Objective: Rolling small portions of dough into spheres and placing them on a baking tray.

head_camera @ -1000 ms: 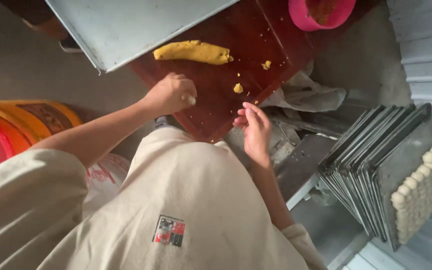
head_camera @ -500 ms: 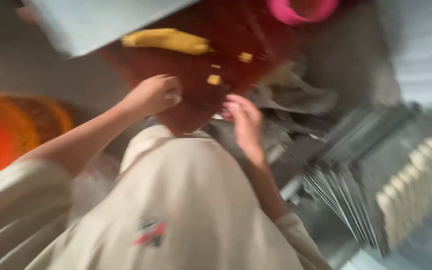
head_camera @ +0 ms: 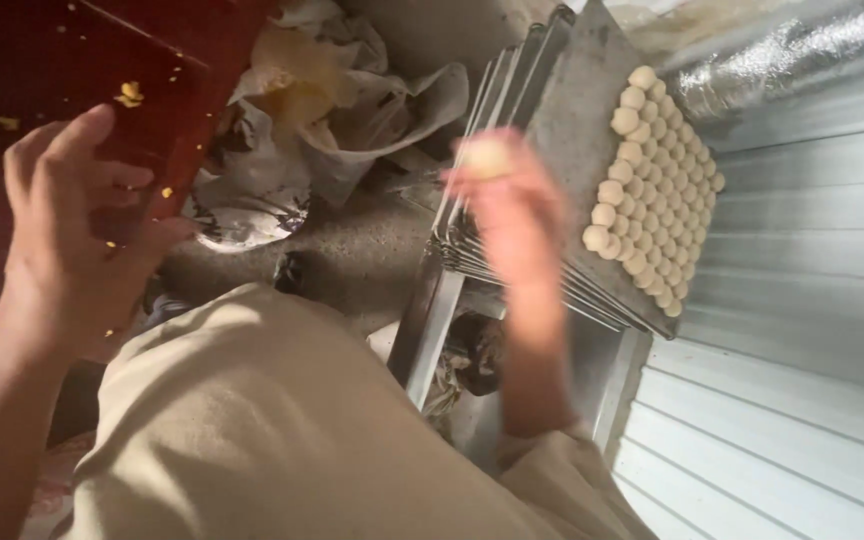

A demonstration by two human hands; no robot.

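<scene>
The blurred right hand (head_camera: 512, 215) pinches a dough ball (head_camera: 487, 157) near the tray (head_camera: 577, 130); the left hand (head_camera: 72, 240), fingers spread, rests on the red surface (head_camera: 42, 60).

Dim, warm indoor light. The right hand (head_camera: 512, 215) is smeared by motion blur, so the pale dough ball (head_camera: 485, 157) at its fingertips looks soft-edged. The left hand (head_camera: 67, 235) is sharper. Glare streaks the crinkled silver foil (head_camera: 802, 50) at the upper right. Deep shadow fills the dark red wooden tabletop (head_camera: 62, 60) and the lower left corner.

head cam | looks steeply down | close over lap, table (head_camera: 72, 60) edge, trays (head_camera: 572, 110)
</scene>
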